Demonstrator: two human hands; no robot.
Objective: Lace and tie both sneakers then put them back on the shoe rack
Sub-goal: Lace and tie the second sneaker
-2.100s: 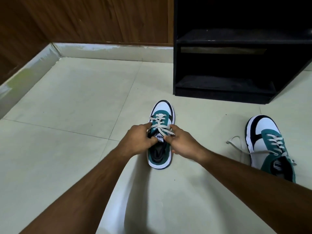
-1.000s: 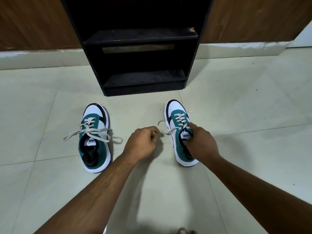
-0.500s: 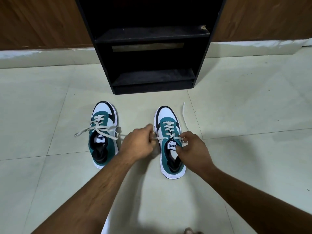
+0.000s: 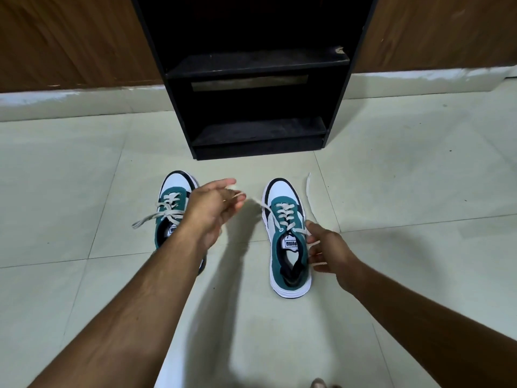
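- Pale floor tiles (image 4: 84,177) carry 2 teal-and-white sneakers, toes pointing at a black shoe rack (image 4: 257,79) that stands against a wood-panelled wall (image 4: 70,37).
- Both visible rack shelves hold no shoes.
- Left sneaker (image 4: 173,197): laces crossed over the tongue, 1 loose end trailing to its left; heel hidden behind the left forearm.
- Right sneaker (image 4: 289,247): laced through the eyelets, not tied.
- Left hand (image 4: 212,208): raised between the sneakers, grip pinched on 1 lace end (image 4: 256,203) running to the right sneaker.
- Right hand (image 4: 331,253): beside the right sneaker's collar, grip closed on the other lace (image 4: 307,191), whose free end lies on the floor.
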